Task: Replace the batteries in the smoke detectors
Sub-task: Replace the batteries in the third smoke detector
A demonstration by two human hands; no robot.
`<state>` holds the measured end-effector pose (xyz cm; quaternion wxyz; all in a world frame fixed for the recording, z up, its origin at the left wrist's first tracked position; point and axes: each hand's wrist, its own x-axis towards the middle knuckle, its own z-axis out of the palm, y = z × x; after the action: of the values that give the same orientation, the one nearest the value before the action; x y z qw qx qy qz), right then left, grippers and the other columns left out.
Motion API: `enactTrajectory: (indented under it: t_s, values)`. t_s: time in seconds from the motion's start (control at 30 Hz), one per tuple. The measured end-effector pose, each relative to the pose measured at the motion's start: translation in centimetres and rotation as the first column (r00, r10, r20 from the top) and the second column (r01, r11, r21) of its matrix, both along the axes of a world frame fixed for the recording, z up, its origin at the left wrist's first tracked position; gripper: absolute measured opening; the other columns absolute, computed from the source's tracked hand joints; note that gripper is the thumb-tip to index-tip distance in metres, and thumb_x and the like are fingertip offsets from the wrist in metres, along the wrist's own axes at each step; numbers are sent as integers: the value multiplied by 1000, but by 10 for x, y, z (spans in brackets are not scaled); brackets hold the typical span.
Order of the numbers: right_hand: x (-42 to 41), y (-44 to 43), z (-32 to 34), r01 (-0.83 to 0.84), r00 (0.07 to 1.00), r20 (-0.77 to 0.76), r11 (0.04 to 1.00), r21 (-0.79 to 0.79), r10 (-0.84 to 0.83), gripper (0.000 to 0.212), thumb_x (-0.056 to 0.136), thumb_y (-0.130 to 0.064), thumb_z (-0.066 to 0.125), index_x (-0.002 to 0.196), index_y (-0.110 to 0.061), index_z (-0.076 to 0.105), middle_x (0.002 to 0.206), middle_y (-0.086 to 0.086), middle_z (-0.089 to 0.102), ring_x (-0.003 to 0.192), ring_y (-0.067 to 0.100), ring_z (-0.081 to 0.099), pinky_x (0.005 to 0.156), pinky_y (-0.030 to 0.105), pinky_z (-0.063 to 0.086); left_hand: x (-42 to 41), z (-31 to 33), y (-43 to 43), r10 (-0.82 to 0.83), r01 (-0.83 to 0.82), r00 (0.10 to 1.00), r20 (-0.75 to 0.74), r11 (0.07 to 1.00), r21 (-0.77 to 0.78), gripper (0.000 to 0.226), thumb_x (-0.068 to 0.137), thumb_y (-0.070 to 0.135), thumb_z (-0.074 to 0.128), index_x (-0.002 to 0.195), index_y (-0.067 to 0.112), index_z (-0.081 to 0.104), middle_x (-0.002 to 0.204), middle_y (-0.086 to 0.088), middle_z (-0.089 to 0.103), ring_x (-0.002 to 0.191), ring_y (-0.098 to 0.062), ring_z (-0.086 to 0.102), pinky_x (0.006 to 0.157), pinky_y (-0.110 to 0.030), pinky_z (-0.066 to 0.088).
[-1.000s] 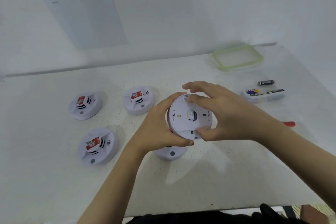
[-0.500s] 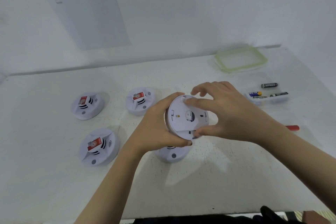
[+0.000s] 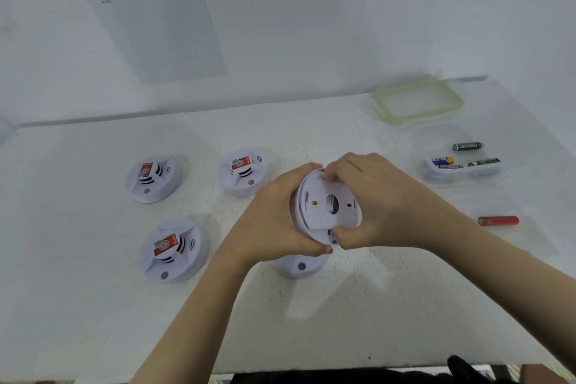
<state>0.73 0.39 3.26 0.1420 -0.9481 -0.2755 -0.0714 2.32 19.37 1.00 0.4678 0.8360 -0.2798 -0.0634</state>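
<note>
We see 1 smoke detector (image 3: pixel 324 212) held above the table (image 3: pixel 93 321), its round back plate (image 3: pixel 343 190) facing us, the left hand (image 3: pixel 274 212) gripping the body from the left and the right hand (image 3: pixel 383 206) pinching the plate's rim from the right, probably to twist it.

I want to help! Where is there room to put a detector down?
Bare: the table's front strip below the front-left detector, and the back strip left of the green-rimmed lid. Crowded: the right side, round the clear box, black battery and red battery.
</note>
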Motion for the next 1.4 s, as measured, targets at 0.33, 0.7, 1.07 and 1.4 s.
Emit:
enactTrajectory:
  t_s: [0.33,0.7,1.07,1.4]
  values:
    - [1,-11,-4,-11,999,-43,933,360,28,60,65,-44,64,118,-21,49,107,-15,50,102,4,49,91,22,39,5,-3,7,79,-79,997,-4,994,-69,85,52,3,92,121,34,52,110,16,63,104,-4,61,81,-14,51]
    - [26,-31,-15,303,952,49,953,12,-303,59,68,-49,52,118,-18,56,105,-1,59,96,21,50,85,29,24,13,-8,26,221,-219,975,25,974,-54,93,48,20,96,125,35,46,114,31,56,108,14,52,82,0,41]
    - [23,-34,-33,237,927,-296,971,-17,-231,58,92,-42,49,144,-32,26,145,-8,38,131,12,36,112,34,19,9,-12,20,219,-215,975,42,972,-94,96,46,41,89,131,32,45,121,34,52,116,7,51,90,-5,42]
    - [-5,-37,-11,162,973,-210,923,349,-92,47,95,-30,46,141,-38,36,124,-14,57,93,-7,55,81,2,39,11,-8,-21,210,-194,973,96,968,-158,96,44,21,90,123,37,37,115,40,49,112,11,51,84,-3,42]
